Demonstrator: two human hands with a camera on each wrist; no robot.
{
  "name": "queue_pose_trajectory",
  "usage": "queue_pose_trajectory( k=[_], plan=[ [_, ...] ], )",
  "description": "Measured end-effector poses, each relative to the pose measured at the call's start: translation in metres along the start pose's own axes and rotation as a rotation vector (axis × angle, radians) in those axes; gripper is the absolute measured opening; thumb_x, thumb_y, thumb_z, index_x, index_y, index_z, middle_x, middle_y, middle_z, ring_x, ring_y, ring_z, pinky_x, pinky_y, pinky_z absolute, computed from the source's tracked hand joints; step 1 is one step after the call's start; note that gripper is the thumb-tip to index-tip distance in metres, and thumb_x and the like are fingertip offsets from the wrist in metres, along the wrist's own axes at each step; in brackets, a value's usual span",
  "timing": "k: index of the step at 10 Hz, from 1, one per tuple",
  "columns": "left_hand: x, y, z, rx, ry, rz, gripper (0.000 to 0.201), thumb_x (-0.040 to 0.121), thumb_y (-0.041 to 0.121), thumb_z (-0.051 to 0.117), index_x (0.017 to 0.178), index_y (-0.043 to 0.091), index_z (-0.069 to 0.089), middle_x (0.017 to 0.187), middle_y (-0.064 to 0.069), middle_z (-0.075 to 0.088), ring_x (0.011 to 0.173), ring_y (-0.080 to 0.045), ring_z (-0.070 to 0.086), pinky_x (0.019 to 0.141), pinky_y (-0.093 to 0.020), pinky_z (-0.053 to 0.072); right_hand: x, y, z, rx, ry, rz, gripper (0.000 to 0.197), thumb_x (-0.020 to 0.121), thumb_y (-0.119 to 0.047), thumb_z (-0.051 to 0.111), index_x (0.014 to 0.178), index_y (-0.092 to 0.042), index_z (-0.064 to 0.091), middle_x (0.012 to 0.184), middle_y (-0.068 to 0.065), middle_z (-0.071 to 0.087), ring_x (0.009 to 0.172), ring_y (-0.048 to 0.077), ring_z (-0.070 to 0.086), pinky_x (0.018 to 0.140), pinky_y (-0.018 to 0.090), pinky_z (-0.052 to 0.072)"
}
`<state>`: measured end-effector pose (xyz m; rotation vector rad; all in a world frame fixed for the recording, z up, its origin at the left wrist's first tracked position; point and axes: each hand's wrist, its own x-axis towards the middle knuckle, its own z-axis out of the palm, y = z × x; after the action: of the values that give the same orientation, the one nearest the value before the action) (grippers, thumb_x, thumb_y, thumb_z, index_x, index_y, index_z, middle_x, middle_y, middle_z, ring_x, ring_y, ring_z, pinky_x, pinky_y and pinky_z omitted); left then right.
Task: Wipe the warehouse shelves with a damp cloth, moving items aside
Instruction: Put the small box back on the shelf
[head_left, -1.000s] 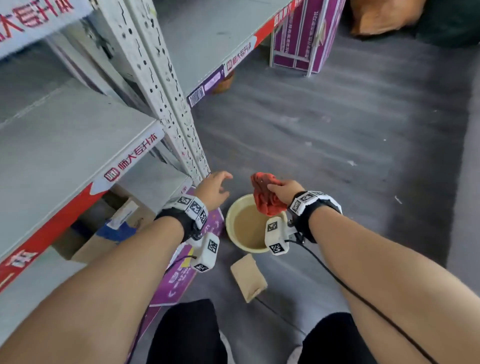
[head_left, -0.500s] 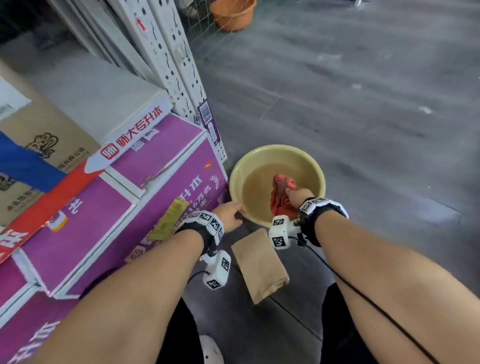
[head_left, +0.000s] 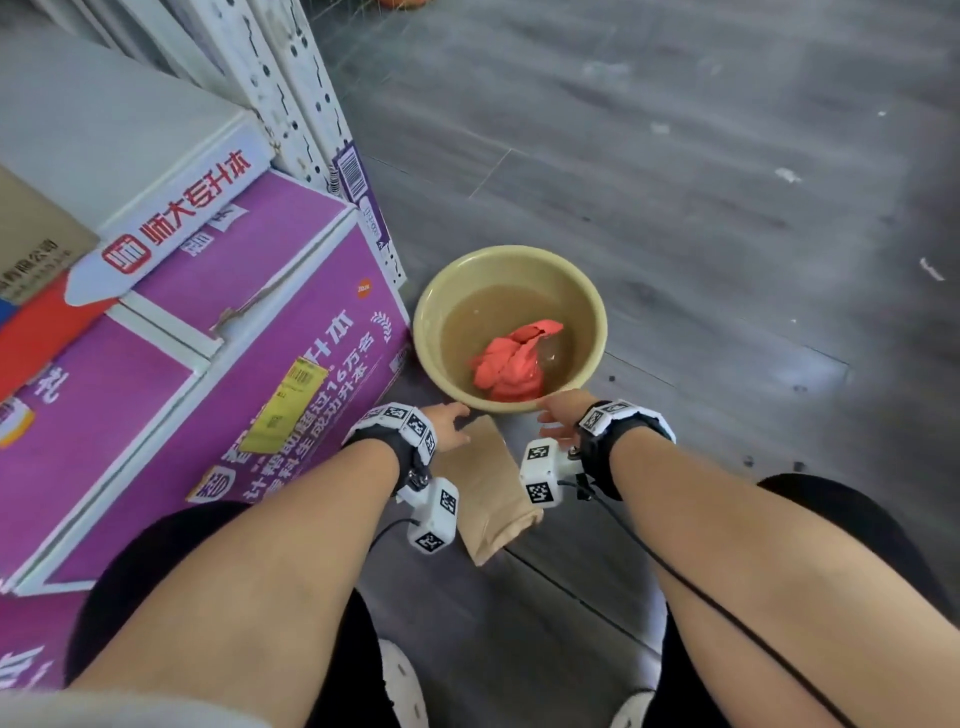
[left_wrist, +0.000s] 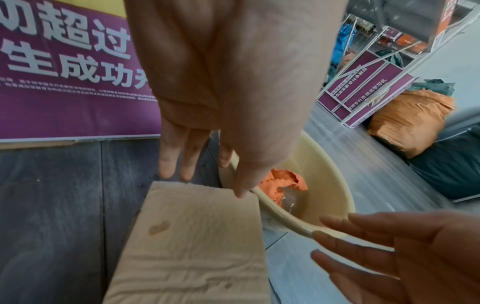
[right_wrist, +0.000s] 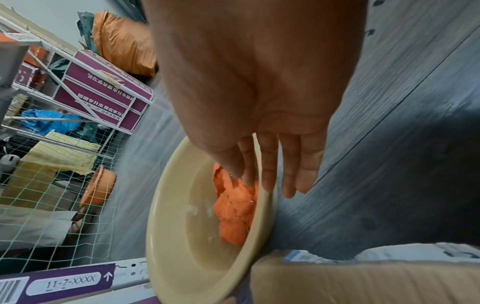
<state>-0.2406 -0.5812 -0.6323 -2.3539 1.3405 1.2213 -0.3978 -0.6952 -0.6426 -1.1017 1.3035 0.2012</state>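
**Head view: cloth soaking in basin, both hands released at the rim**

Head view shows the red-orange cloth (head_left: 511, 361) lying bunched in murky water inside the yellow plastic basin (head_left: 592, 317), which sits on the grey plank floor (head_left: 675, 171) just beside the purple carton (head_left: 218, 395). Neither hand holds it. Left hand (head_left: 451, 423) hangs over the near-left rim with fingers straight and relaxed, grasping nothing; in the left wrist view its fingertips (left_wrist: 166, 164) hover at the far edge of the folded tan cloth (left_wrist: 192, 242), contact unclear. Right hand (head_left: 561, 415) is at the near-right rim, fingers extended and loose, empty; the right wrist view shows the fingertips (right_wrist: 288, 185) just above the basin edge, over the soaked cloth. Tan cloth lies flat on the floor between the two wrists, touching or nearly touching the basin's near side. White perforated shelf upright (head_left: 291, 88) stands behind the carton, with a grey shelf board (head_left: 104, 135) above it.
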Motion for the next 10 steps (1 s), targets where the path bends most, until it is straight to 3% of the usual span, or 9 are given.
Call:
queue_pose_trajectory(
  k=[2,3,4,5,6,7,8,9,10],
  plan=[
    [0.002,-0.009,0.009,-0.052,-0.065,-0.150,0.057,0.096,0.036,0.047,0.145,0.015,0.030,0.145,-0.010,0.043,0.130,-0.028,0.046,0.106,-0.034,0.037,-0.002,0.021,0.002,-0.154,0.040,0.103,0.044,0.096,-0.014,0.046,0.138,-0.002,0.040,0.141,0.012,0.044,0.116,0.021,0.051,0.051,0.010,0.050],
    [0.002,-0.015,0.013,-0.121,-0.088,-0.207,0.057,0.097,0.044,0.039,0.146,0.015,0.031,0.146,-0.011,0.041,0.131,-0.029,0.044,0.108,-0.035,0.035,-0.005,0.030,0.004,-0.492,-0.017,0.012,0.041,0.094,-0.005,0.046,0.135,-0.003,0.042,0.142,0.011,0.046,0.124,0.025,0.050,0.091,0.024,0.046],
    [0.002,-0.016,0.020,-0.205,-0.124,-0.272,0.067,0.096,0.055,0.030,0.144,0.009,0.035,0.141,-0.016,0.047,0.125,-0.031,0.049,0.105,-0.038,0.039,-0.003,0.037,0.013,-0.408,-0.062,0.039,0.042,0.098,-0.016,0.044,0.136,0.000,0.042,0.131,0.015,0.053,0.088,0.015,0.059,0.066,0.017,0.053],
    [0.002,-0.014,0.024,-0.276,-0.134,-0.375,0.081,0.092,0.067,0.021,0.142,0.005,0.037,0.141,-0.020,0.045,0.127,-0.033,0.047,0.108,-0.038,0.036,-0.006,0.036,0.021,-0.295,-0.088,0.126,0.044,0.101,-0.027,0.037,0.136,-0.001,0.045,0.078,0.002,0.059,0.065,0.009,0.048,0.050,0.016,0.046],
    [-0.001,-0.015,0.022,-0.383,-0.126,-0.451,0.086,0.090,0.069,0.017,0.144,0.004,0.034,0.146,-0.021,0.038,0.132,-0.032,0.041,0.109,-0.037,0.030,-0.020,0.022,0.023,-0.365,-0.097,0.171,0.046,0.103,-0.033,0.028,0.126,-0.005,0.057,0.028,-0.006,0.047,0.042,0.012,0.048,0.027,0.009,0.030],
    [-0.004,-0.019,0.016,-0.457,-0.115,-0.451,0.067,0.098,0.056,0.020,0.146,0.011,0.032,0.150,-0.016,0.034,0.135,-0.030,0.037,0.109,-0.034,0.027,-0.029,0.009,0.026,-0.327,-0.078,0.133,0.044,0.103,-0.029,0.031,0.125,0.001,0.053,0.025,-0.008,0.045,0.020,0.003,0.043,0.024,0.010,0.027],
    [-0.008,-0.025,0.009,-0.547,-0.082,-0.480,0.060,0.096,0.049,0.032,0.140,0.008,0.041,0.139,-0.018,0.046,0.112,-0.031,0.050,0.097,-0.033,0.035,-0.030,-0.001,0.031,-0.322,-0.073,0.101,0.036,0.102,-0.026,0.036,0.123,-0.002,0.052,0.047,-0.003,0.054,0.028,0.005,0.047,0.028,0.010,0.032],
    [-0.012,-0.026,-0.002,-0.637,-0.024,-0.450,0.070,0.088,0.053,0.038,0.141,0.007,0.036,0.138,-0.019,0.046,0.119,-0.034,0.049,0.099,-0.035,0.038,-0.036,-0.009,0.036,-0.398,-0.108,0.114,0.028,0.101,-0.026,0.039,0.112,-0.008,0.057,0.059,-0.001,0.054,0.038,0.009,0.043,0.028,0.006,0.024],
    [-0.029,-0.026,-0.019,-0.718,-0.043,-0.399,0.074,0.078,0.058,0.042,0.135,0.010,0.043,0.131,-0.019,0.052,0.116,-0.035,0.051,0.102,-0.042,0.040,-0.050,-0.017,0.036,-0.419,-0.079,0.099,0.029,0.099,-0.026,0.043,0.118,-0.008,0.054,0.075,0.004,0.051,0.055,0.011,0.041,0.036,0.012,0.035]
  ],
)
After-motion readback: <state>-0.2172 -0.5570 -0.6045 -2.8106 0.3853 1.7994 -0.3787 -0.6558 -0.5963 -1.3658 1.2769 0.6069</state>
